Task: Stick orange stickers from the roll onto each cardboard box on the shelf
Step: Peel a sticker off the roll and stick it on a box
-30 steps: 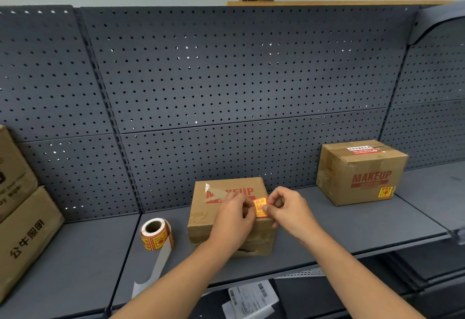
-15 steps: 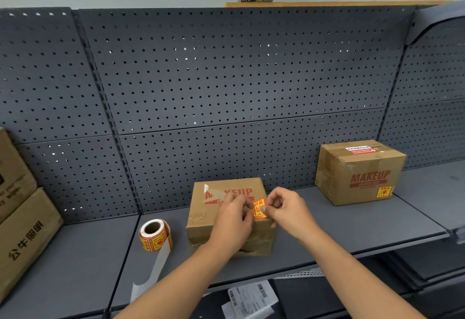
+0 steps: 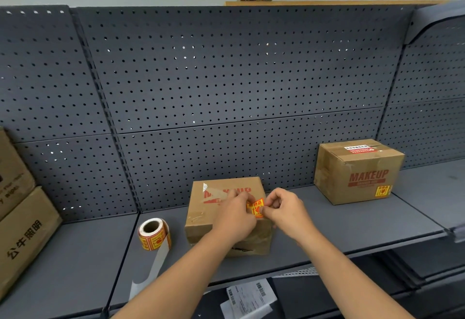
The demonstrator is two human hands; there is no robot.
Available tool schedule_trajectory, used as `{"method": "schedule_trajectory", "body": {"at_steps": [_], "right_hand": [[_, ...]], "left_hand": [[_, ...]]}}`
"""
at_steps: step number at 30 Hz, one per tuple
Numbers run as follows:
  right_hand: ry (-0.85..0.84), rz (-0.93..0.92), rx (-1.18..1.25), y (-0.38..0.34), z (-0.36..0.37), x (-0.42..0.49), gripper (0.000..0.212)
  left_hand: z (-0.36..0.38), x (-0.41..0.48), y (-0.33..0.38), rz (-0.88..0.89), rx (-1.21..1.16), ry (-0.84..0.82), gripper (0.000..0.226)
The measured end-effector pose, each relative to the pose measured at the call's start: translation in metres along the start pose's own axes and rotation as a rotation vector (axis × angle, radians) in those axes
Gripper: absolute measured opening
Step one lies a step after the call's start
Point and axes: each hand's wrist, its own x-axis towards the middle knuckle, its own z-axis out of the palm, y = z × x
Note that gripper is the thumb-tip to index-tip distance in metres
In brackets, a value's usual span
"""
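Altogether four boxes (image 3: 201,220) (image 3: 357,175) (image 3: 15,167) (image 3: 25,238), one roll (image 3: 154,235)

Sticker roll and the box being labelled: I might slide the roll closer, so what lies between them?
Nothing: the head view shows only a bare strip of grey shelf between the sticker roll and the box. The roll's paper tail hangs forward.

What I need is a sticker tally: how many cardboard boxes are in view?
4. The middle box sits mid-shelf, the right box farther right, and at the left edge an upper box lies stacked on a lower box, both cropped. More may be out of frame.
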Motion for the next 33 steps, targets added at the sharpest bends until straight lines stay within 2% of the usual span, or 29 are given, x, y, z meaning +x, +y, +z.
{"method": "schedule_trajectory", "body": {"at_steps": [9,13,19,23,26,30,33], "right_hand": [[0.011,0.039,-0.017,-0.007,0.005,0.000,0.015],[0.036,0.038,0.012,-0.007,0.010,-0.002,0.034],[0.062,0.089,0.024,0.005,0.013,-0.006,0.046],[0.014,0.165,0.093,0.018,0.016,-0.008,0.049],[-0.043,0.231,0.233,0.020,0.022,-0.007,0.041],[-0.040,0.215,0.190,0.022,0.029,-0.003,0.026],[-0.054,0.251,0.157,0.017,0.026,0.003,0.023]], "left_hand": [[0.012,0.000,-0.009,0.024,0.037,0.138,0.025],[0.014,-0.003,-0.010,0.037,0.022,0.185,0.023],[0.020,-0.004,-0.013,0.059,-0.034,0.237,0.024],[0.021,-0.007,-0.014,0.088,-0.064,0.276,0.020],[0.021,-0.008,-0.015,0.098,-0.060,0.275,0.019],[0.018,-0.005,-0.014,0.069,-0.056,0.232,0.021],[0.017,0.001,-0.012,0.020,-0.030,0.191,0.023]]}}
